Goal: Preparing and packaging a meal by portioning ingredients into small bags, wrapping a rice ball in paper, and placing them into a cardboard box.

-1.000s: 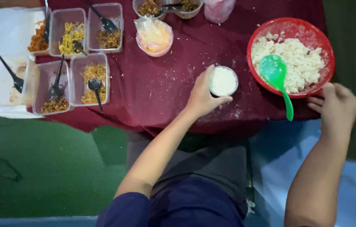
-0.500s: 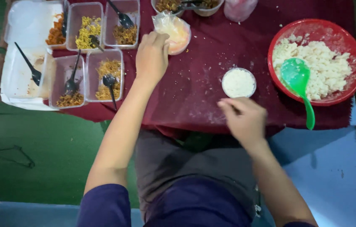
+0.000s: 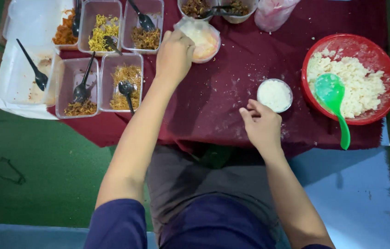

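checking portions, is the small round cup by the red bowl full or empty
Full: the small round cup is filled with white rice up to its rim.

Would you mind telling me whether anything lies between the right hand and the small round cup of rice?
Nothing visible does. The right hand rests on the maroon cloth just beside the rice-filled cup, with only bare, grain-dusted cloth between them.

Plastic-wrapped bowl (image 3: pixel 202 39) upright on maroon cloth; small rice-filled cup (image 3: pixel 274 95) nearby.
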